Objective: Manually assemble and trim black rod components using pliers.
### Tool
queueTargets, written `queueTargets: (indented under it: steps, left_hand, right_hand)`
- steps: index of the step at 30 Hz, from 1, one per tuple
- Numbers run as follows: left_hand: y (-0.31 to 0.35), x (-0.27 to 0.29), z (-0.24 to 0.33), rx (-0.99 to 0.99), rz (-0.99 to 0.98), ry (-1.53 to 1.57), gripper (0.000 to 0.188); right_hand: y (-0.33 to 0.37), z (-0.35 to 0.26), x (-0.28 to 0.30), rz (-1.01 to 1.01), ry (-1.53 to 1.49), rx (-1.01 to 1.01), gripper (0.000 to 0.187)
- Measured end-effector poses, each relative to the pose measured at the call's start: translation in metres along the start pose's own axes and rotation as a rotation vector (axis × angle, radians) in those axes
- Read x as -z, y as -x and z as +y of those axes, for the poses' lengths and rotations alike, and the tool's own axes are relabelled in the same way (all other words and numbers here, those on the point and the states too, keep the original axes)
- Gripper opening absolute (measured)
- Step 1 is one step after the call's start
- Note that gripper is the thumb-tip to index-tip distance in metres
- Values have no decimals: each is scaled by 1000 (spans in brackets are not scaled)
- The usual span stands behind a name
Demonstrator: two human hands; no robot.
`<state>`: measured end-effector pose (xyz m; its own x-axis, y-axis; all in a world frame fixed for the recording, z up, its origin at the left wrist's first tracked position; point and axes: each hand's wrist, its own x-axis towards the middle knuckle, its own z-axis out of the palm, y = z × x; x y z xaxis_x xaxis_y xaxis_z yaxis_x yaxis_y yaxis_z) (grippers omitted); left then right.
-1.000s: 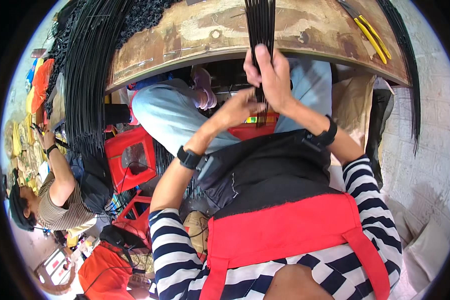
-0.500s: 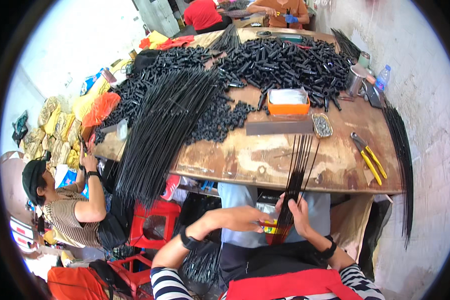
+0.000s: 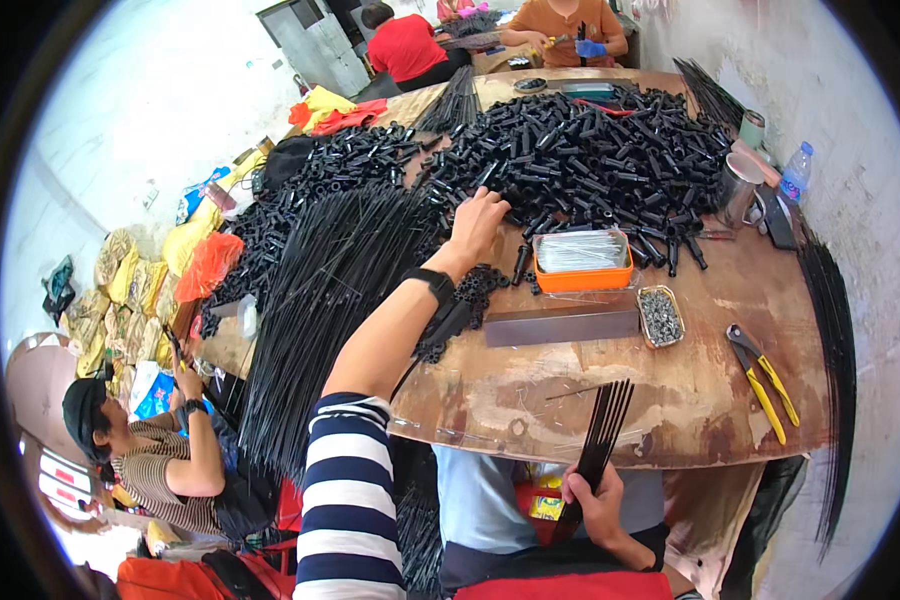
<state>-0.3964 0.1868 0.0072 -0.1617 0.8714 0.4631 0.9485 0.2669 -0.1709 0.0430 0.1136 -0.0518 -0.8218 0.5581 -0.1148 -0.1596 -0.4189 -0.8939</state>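
At the near edge of the big pile of short black tubes (image 3: 580, 150), my left hand (image 3: 478, 225) reaches in with its fingers curled down. The fingertips are hidden, so whatever they grip cannot be made out. Low in front of my lap, my right hand (image 3: 598, 500) is closed round a bundle of thin black rods (image 3: 603, 430). Their upper ends fan out slightly and point up over the table's front edge. Under my left forearm lies a smaller heap of short black pieces (image 3: 482, 288), partly covered by the arm.
Long black rods (image 3: 310, 310) lie left of my arm, more (image 3: 832, 390) along the right edge. On the wooden table (image 3: 690, 400) are an orange box (image 3: 582, 262) of thin pale pieces, a metal bar (image 3: 560, 325), a tray of small metal parts (image 3: 660, 315) and yellow-handled pliers (image 3: 760, 382). Other people sit around.
My left hand has left the rod bundle and stretched forward to the tube pile. The right hand still holds the bundle, now more upright and bunched. The view has shifted.
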Motion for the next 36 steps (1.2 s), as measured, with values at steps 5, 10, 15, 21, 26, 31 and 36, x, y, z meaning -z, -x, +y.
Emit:
queueTargets:
  steps: [5, 10, 15, 21, 26, 31, 36]
  left_hand:
    - [0, 5, -4, -227, -125, -193, 17]
    - [13, 29, -8, 140, 117, 340, 21]
    - [-14, -8, 6, 201, 102, 515, 28]
    - [-15, -20, 8, 154, -61, 441, 37]
    - [22, 43, -16, 260, -92, 604, 14]
    - [12, 62, -44, 609, 222, 365, 16]
    - [-20, -7, -46, 387, 47, 356, 25]
  right_hand:
    - [-2, 6, 9, -55, 67, -15, 13]
    - [-2, 7, 11, -83, 40, -9, 14]
    - [-2, 6, 11, -79, 57, -7, 15]
    - [-2, 4, 11, -90, 45, -35, 13]
    - [-4, 8, 11, -71, -10, 23, 10]
    - [-4, 9, 13, -92, -3, 3, 9]
    - [-4, 6, 14, -99, 69, -36, 8]
